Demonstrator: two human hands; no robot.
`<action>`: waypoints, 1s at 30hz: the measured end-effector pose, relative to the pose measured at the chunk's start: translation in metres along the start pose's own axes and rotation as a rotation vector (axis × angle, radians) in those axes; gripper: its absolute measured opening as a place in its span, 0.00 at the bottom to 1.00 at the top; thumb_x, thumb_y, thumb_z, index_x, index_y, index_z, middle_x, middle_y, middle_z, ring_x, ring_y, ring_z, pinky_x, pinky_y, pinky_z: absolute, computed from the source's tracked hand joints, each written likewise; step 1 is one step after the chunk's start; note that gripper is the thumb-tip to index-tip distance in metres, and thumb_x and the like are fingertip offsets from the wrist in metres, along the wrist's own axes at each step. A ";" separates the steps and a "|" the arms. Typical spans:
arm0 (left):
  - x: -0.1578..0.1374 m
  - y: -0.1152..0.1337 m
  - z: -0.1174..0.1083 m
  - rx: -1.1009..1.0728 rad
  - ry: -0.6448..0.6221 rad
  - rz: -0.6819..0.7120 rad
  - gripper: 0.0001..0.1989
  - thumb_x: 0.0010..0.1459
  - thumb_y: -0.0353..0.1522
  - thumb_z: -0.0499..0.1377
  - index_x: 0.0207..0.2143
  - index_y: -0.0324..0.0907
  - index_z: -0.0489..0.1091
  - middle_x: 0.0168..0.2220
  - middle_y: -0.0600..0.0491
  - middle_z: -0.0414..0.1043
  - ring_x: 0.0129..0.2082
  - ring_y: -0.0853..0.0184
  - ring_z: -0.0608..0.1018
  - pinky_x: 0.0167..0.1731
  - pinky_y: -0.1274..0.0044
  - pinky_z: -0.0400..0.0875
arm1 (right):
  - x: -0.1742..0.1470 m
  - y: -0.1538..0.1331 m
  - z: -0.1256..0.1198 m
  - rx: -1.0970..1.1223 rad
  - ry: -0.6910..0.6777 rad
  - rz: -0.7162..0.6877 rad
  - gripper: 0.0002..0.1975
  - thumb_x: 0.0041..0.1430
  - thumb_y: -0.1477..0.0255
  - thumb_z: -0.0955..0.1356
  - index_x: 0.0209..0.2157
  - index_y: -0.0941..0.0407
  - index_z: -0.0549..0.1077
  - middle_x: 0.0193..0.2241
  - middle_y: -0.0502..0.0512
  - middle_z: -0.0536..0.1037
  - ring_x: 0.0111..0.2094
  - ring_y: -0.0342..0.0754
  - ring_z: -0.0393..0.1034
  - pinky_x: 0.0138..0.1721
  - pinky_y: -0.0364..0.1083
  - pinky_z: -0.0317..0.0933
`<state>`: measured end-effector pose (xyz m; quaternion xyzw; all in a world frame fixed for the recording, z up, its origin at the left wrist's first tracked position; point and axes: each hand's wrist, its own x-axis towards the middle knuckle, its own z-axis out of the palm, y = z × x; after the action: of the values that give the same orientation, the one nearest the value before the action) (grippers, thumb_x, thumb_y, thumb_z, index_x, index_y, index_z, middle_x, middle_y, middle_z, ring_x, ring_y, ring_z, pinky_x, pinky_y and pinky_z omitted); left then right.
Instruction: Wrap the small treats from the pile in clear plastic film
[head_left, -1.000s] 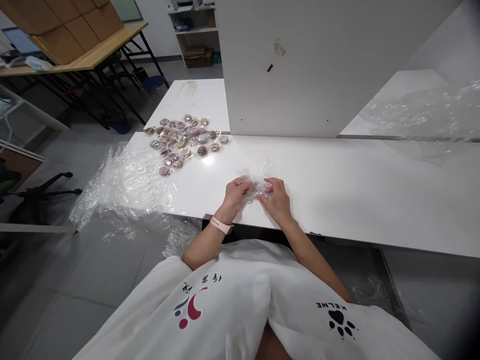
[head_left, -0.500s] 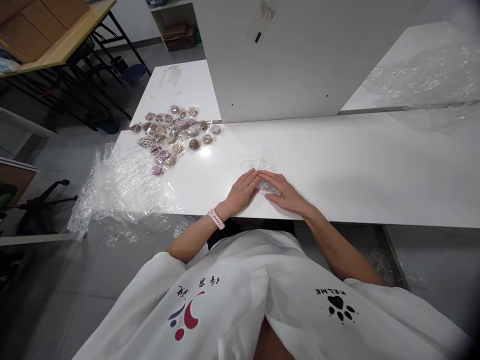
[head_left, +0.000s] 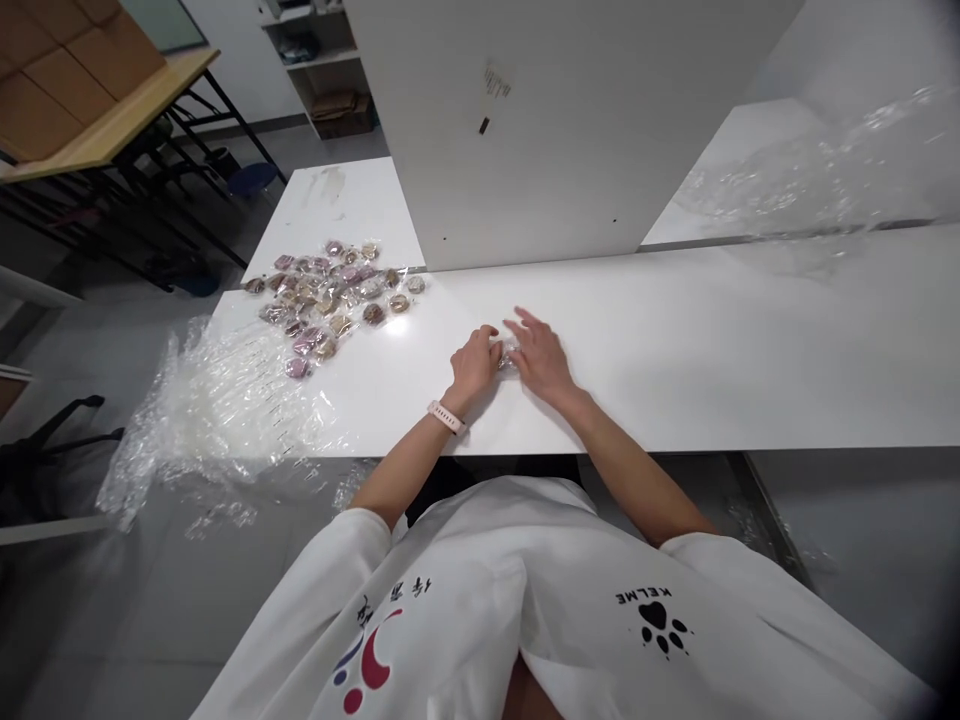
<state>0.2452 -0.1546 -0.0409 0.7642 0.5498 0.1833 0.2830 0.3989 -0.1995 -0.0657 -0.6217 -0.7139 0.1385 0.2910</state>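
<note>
My left hand rests on the white tabletop, its fingers curled in at the edge of a small crumpled piece of clear plastic film. Opposite it, my right hand has its fingers stretched forward and apart, with the thumb by the same film. Both hands partly cover the film, and I cannot make out whether anything is inside it. To the left lies a cluster of small wrapped pieces, pink, brown and tan, in clear packets.
A heap of clear plastic bags spreads over the table's left front edge. A tall white panel rises behind the white table. More clear film lies at the back right. A wooden table with cardboard stands far left.
My hands were flat together over the film; now the left fingers are curled and the right fingers lifted and spread. Less film shows between them. The view has shifted slightly.
</note>
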 end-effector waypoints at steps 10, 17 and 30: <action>-0.100 -0.039 0.008 -0.050 0.272 0.111 0.29 0.68 0.39 0.52 0.67 0.43 0.49 0.68 0.39 0.52 0.68 0.53 0.56 0.63 0.56 0.59 | -0.029 0.023 -0.011 -0.153 -0.007 -0.174 0.22 0.68 0.60 0.63 0.59 0.53 0.69 0.48 0.62 0.76 0.48 0.58 0.68 0.50 0.56 0.65; -0.127 -0.046 0.024 0.393 0.351 0.179 0.23 0.66 0.34 0.53 0.63 0.40 0.62 0.66 0.41 0.60 0.67 0.50 0.60 0.64 0.55 0.55 | -0.012 0.140 -0.063 0.446 0.550 0.629 0.27 0.65 0.49 0.60 0.47 0.56 0.72 0.36 0.59 0.78 0.31 0.51 0.73 0.31 0.50 0.69; -0.123 -0.047 0.028 0.439 0.382 0.206 0.27 0.63 0.32 0.56 0.64 0.46 0.61 0.66 0.45 0.60 0.67 0.50 0.60 0.64 0.56 0.56 | 0.134 0.252 -0.110 -0.262 0.375 0.533 0.29 0.67 0.69 0.55 0.67 0.62 0.55 0.68 0.67 0.54 0.69 0.57 0.45 0.66 0.62 0.45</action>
<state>0.1868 -0.2662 -0.0888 0.8106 0.5390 0.2281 -0.0176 0.6592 -0.0400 -0.0866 -0.8328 -0.4725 0.0001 0.2886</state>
